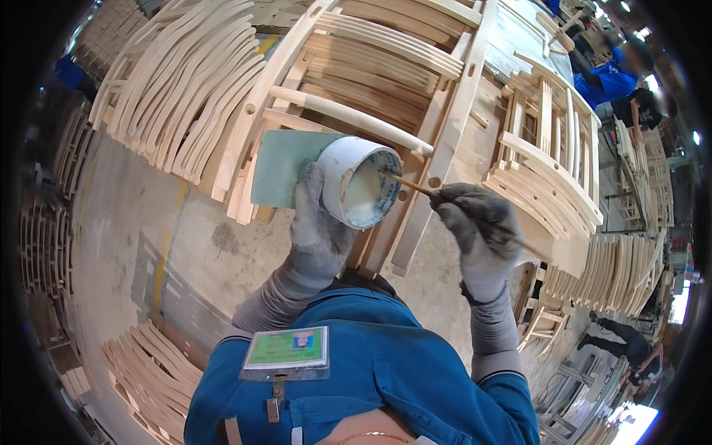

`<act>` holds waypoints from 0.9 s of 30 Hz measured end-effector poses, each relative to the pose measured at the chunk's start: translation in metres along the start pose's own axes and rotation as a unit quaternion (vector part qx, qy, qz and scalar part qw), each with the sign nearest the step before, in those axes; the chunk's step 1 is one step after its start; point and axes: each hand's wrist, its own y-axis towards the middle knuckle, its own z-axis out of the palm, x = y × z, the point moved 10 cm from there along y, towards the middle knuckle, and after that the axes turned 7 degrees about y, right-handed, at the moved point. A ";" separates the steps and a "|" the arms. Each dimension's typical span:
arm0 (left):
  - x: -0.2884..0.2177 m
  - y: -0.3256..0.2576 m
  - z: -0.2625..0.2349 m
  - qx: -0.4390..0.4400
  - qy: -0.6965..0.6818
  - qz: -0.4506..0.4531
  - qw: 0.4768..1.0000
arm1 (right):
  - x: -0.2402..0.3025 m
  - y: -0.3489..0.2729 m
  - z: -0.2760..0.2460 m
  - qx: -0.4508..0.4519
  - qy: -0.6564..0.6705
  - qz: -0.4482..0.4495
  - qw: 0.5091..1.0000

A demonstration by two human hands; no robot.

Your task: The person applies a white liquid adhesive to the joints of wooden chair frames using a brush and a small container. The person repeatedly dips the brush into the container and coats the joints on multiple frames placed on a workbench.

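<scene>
My left hand, in a grey glove, is closed around a white round tub. The tub is tilted toward me, and pale creamy liquid shows inside it. A flat green sheet sticks out behind the tub on its left; whether my fingers also hold it is hidden. In my right hand, gloved and stained dark at the fingers, is a thin stick. Its tip reaches inside the tub's mouth. Just beyond both hands lies a pale wooden frame with rungs.
Curved wooden slats are stacked at the far left, with more slats at the near left. Slatted chair backs lie to the right. A person in blue works at the far right; another person stands lower right.
</scene>
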 end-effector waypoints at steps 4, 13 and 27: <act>-0.020 -0.001 -0.010 0.004 0.024 0.063 0.998 | -0.007 -0.014 0.030 0.068 -0.092 -0.050 0.992; -0.086 0.012 -0.057 0.005 -0.057 0.138 0.989 | -0.016 -0.017 0.086 0.049 0.145 0.012 0.988; -0.174 0.039 -0.171 0.001 -0.181 0.134 0.974 | -0.065 0.071 0.198 0.022 0.040 0.090 0.995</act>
